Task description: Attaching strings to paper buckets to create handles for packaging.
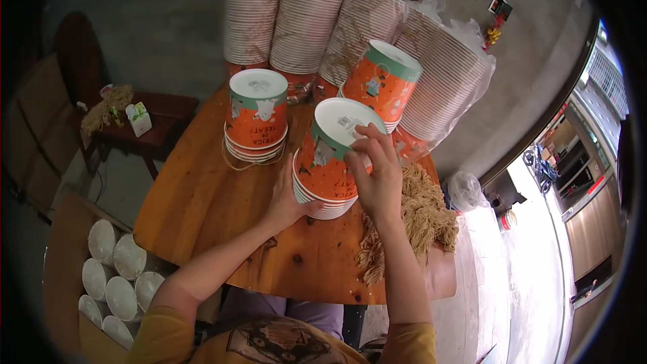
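Left hand (288, 197) cups the bucket stack (322, 170) low; right hand (379, 178) half-curls near its top, grip unclear. Looks light, crushable: hold the rims (331, 211).

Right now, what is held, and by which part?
An upturned orange bucket stack: the left hand holds its lower left side, at the rims; the right hand is at its upper right, grip unclear.

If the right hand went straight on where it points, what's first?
The nearest bucket: the right hand already seems to be at its upper side, though exact contact is unclear.
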{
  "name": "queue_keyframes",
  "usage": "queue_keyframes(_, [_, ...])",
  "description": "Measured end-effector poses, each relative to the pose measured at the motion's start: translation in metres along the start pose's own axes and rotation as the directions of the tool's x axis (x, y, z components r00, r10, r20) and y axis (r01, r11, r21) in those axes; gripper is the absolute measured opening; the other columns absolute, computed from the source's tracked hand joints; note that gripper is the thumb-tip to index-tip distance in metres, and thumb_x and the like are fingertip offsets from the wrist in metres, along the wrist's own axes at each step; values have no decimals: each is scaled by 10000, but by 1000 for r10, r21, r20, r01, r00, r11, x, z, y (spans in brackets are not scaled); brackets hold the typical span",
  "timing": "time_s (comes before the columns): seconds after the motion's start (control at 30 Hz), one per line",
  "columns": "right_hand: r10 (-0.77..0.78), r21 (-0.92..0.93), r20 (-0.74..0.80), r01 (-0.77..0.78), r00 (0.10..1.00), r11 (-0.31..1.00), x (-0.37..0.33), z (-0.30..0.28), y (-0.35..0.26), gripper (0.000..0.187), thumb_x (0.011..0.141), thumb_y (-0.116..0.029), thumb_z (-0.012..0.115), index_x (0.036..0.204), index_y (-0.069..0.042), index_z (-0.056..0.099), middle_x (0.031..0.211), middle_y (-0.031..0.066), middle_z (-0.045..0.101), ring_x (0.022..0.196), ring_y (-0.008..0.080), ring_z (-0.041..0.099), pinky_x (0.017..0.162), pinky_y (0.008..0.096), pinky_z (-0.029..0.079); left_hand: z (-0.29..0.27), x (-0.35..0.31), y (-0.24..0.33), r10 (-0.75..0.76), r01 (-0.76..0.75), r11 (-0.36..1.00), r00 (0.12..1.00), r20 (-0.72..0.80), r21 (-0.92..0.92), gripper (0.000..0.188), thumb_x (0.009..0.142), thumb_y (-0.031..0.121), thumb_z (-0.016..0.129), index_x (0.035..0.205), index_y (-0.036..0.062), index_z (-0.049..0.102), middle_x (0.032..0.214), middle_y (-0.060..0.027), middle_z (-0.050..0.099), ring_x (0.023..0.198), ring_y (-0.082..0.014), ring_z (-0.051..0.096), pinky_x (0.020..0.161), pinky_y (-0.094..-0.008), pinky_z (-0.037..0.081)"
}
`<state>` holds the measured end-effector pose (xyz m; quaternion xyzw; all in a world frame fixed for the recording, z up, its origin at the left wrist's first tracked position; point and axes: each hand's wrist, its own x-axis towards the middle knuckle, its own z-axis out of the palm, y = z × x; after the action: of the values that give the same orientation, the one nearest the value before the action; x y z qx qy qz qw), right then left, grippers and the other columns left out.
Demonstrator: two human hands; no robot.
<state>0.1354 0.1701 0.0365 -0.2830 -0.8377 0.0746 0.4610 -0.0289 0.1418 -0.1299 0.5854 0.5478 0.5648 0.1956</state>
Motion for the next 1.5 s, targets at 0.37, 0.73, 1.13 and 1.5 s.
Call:
queue_keyframes(0.37, [178,387,-317,-44,932,921,-3,-66,6,165,879,3,623,1041,-6,593,1198,119,628,1176,222,552,994,343,419,-2,-4,-5,-11,12,1000,999,42,-10,1175,693,454,814,1520,52,82,1538,-211,145,1425,-383,193,1150,-497,216])
queue_keyframes(0.73, [542,654,-507,-110,670,748,-141,-102,7,118,939,-16,545,1055,-26,529,1114,88,605,1007,135,553,918,286,431,-16,-30,89,280,-250,911,959,46,-327,774,881,384,670,1460,28,300,1435,-140,373,1350,-276,350,1123,-394,280])
queue_keyframes(1.13, [613,372,-98,-543,784,753,-269,-46,-2,128,914,-26,573,1032,-7,618,1025,87,643,933,170,601,850,299,470,-55,-96,183,-7,28,998,951,309,-64,186,946,74,529,1114,4,567,899,-55,615,829,-67,575,693,-253,469])
queue_keyframes(1.5, [515,29,-517,-587,684,809,-232,-104,124,65,926,-77,588,955,-28,619,844,77,622,745,193,582,670,311,471,-47,-94,178,308,-500,739,846,435,450,300,774,32,641,1074,36,624,807,-96,573,773,-290,540,710,-399,443])
